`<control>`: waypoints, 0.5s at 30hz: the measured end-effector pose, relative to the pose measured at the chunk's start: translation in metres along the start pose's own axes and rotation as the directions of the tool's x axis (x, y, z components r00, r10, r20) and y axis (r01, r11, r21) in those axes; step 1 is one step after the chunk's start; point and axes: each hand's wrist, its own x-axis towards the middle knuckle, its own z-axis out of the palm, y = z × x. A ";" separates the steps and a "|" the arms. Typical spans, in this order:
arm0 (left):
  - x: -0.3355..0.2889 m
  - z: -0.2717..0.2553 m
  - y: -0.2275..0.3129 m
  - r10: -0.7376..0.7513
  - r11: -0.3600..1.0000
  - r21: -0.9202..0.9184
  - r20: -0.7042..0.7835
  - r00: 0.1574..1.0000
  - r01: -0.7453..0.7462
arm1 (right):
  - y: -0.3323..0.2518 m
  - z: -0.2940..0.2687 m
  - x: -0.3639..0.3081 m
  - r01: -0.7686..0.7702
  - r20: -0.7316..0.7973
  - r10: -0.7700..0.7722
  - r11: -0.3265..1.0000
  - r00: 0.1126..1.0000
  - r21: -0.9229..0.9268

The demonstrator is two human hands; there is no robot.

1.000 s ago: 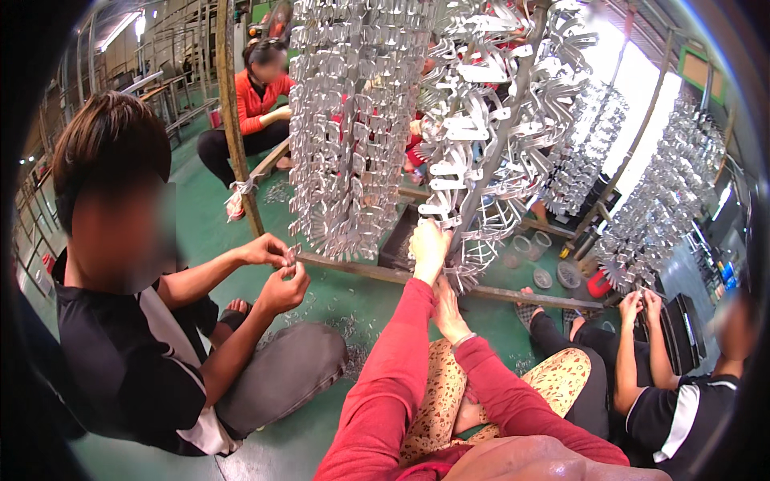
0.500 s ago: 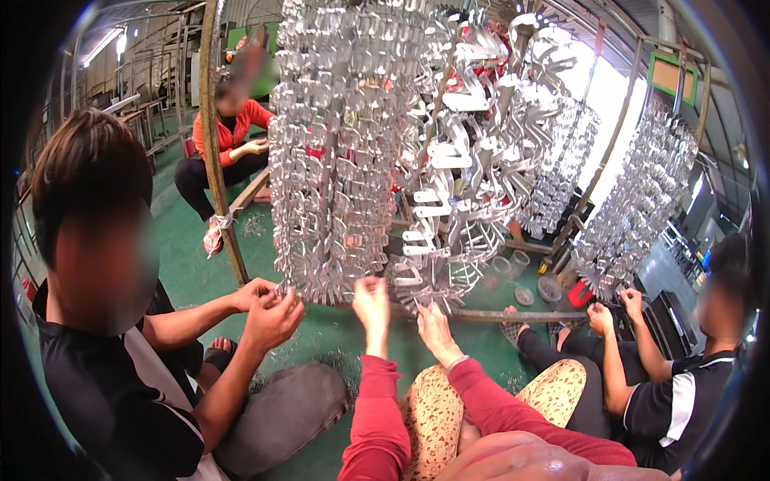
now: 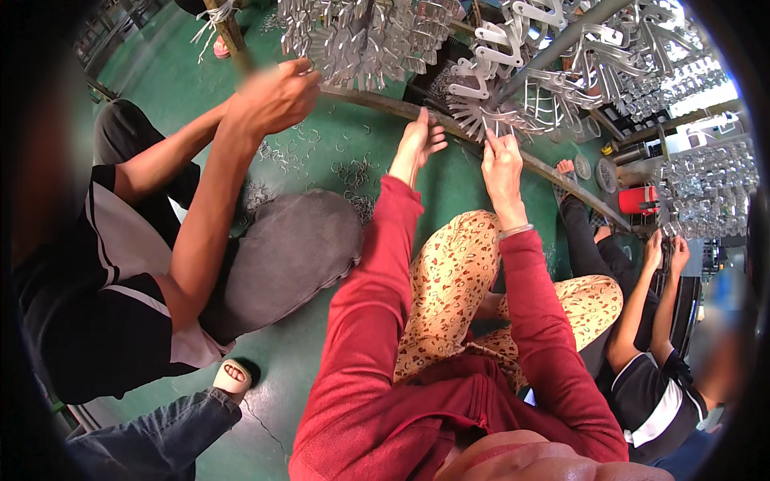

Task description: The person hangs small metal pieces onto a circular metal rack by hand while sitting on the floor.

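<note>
Dark tray (image 3: 417, 90) near the left grip (image 3: 418, 140) holds grey pieces (image 3: 442, 80) (small ones).

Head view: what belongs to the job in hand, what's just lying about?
In the job:
- hanging metal pieces, at the right hand's fingertips
- left hand, raised nearby, apparently empty

Lying about, judging by position:
- loose metal bits on the green floor
- red object
- round grey disc

A rail (image 3: 579, 193) runs just beyond both hands. Ahead of the right hand (image 3: 502, 167) hangs one cluster of parts (image 3: 553, 96); another cluster (image 3: 365, 48) hangs ahead-left of the left hand (image 3: 417, 147). Loose pieces (image 3: 353, 172) lie left of that hand.
</note>
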 end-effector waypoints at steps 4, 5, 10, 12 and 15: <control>0.032 0.023 0.017 -0.235 0.883 -0.334 0.292 0.927 0.329 | -0.001 -0.002 0.002 -0.035 -0.001 0.035 0.999 0.999 0.024; 0.037 0.027 0.015 -0.197 0.858 -0.387 0.357 0.913 0.337 | 0.000 -0.002 0.001 -0.040 -0.013 0.041 0.999 0.999 0.027; 0.055 0.021 -0.009 -0.077 0.828 -0.482 0.409 0.909 0.287 | -0.003 -0.002 -0.005 -0.154 -0.015 0.158 0.979 0.987 0.133; 0.034 0.056 -0.011 -0.097 0.822 -0.502 0.342 0.935 0.269 | 0.020 -0.012 -0.012 -0.196 -0.029 0.200 0.975 0.979 0.103; 0.026 0.058 -0.023 -0.047 0.785 -0.581 0.293 0.955 0.217 | 0.018 -0.013 -0.012 -0.190 -0.062 0.199 0.974 0.978 0.125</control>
